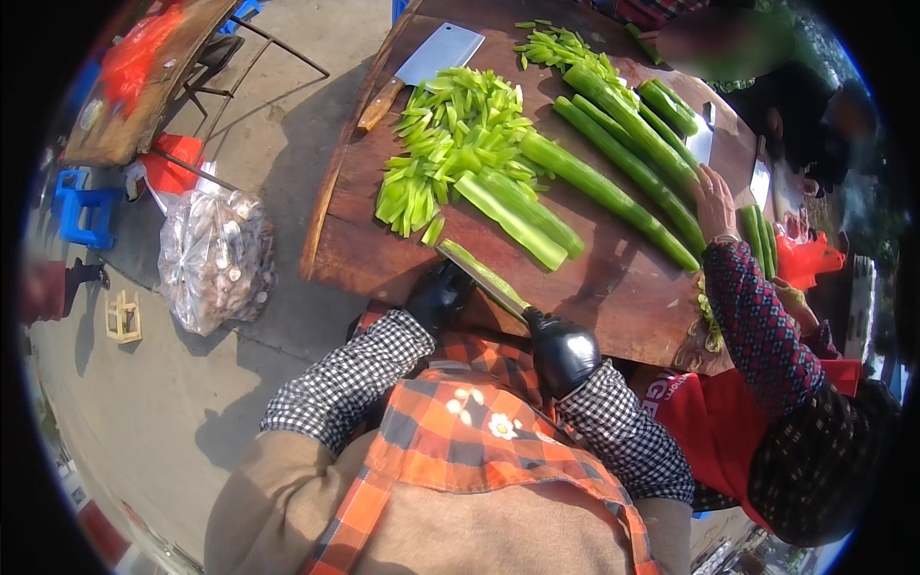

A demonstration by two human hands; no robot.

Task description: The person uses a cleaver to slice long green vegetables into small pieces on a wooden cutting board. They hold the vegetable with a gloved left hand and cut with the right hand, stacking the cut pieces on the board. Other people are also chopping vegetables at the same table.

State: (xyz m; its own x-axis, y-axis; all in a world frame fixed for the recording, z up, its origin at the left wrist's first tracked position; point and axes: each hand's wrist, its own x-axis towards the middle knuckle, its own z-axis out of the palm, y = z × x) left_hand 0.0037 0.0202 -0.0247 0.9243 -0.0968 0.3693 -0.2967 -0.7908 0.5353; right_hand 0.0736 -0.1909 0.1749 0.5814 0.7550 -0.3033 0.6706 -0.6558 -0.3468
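Note:
My right hand [565, 353], in a black glove, grips a knife whose blade [483, 283] appears almost edge-on; its handle is hidden in the fist. Along the blade's far side shows a strip of green celtuce stem [490, 266]. My left hand [440, 292], also black-gloved, is by the blade's far-left end at the table's near edge; its fingers are hidden, so its hold is unclear. Just beyond lie two halved stem lengths [519, 220], one cut face upward. Behind them spreads a heap of celtuce slices [460, 129]. A cleaver [440, 54] with a wooden handle rests beside the heap.
Whole peeled stems [632, 172] lie across the wooden table [359, 251]. A co-worker's hand [713, 198] touches their near right end. Another knife [699, 140] lies past them. Left of the table, a plastic bag of pale lumps [215, 259] and blue stools [88, 219] stand on the ground.

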